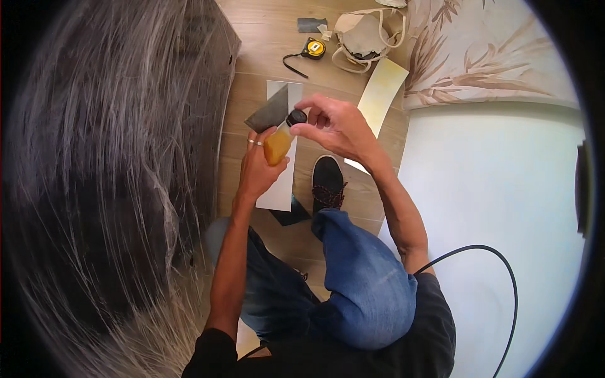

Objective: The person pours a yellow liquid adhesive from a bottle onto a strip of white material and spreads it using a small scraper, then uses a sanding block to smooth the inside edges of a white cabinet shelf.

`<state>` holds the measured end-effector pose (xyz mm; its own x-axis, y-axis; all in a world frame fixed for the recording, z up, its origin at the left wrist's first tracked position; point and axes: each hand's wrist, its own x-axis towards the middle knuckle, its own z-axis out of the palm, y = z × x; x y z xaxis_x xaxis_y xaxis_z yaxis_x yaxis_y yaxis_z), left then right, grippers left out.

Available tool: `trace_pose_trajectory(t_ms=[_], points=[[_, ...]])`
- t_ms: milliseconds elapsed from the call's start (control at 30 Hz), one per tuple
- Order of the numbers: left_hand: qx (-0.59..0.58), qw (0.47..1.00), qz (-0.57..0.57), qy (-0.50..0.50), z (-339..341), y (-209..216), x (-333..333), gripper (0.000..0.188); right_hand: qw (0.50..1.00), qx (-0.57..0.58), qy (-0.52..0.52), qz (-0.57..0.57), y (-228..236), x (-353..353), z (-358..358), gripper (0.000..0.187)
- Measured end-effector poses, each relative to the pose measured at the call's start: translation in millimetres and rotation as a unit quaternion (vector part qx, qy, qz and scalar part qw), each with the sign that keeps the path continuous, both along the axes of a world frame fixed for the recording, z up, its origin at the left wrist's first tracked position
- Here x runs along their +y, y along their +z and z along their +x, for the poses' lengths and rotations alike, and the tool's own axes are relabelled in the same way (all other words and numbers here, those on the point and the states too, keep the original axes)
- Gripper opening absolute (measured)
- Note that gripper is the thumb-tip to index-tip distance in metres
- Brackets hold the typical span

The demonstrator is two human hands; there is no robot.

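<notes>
Above frame centre, clamps translucent amber-filled bottle [276, 148] in left grip [259, 169], seemingly for steadiness, pinching round black cap [297, 117] in right grip [342, 127].

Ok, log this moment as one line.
left hand: holding bottle | right hand: on black cap | nearby: tape measure, white strip

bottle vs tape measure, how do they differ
The bottle is held in the left hand; the tape measure lies on the floor. The bottle is see-through with amber contents, while the tape measure's case is opaque yellow and black. The bottle has a black cap; the tape measure trails a black strap. Both show black parts.
</notes>
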<state>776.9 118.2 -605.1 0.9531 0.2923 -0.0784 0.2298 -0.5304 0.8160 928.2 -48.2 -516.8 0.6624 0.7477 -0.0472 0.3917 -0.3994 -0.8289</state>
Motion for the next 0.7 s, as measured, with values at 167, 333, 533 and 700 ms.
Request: trace_pose_trajectory(t_ms=[167, 333, 533, 700], points=[[0.044, 0.999, -0.006, -0.009, -17, 1, 4, 0.068, 0.999, 0.015, 0.045, -0.009, -13, 6, -4, 0.038], [0.053, 0.991, -0.101, -0.076, -31, -5, 19, 0.068, 0.990, 0.007, 0.133, 0.037, -15, 9, -5, 0.033], [0.091, 0.958, -0.247, -0.112, -43, -17, 30, 0.069, 0.967, -0.042, 0.243, 0.058, -2, 13, -2, 0.023], [0.124, 0.954, -0.243, -0.123, -44, -16, 35, 0.072, 0.959, -0.088, 0.256, 0.082, -1, 11, -7, 0.024]])
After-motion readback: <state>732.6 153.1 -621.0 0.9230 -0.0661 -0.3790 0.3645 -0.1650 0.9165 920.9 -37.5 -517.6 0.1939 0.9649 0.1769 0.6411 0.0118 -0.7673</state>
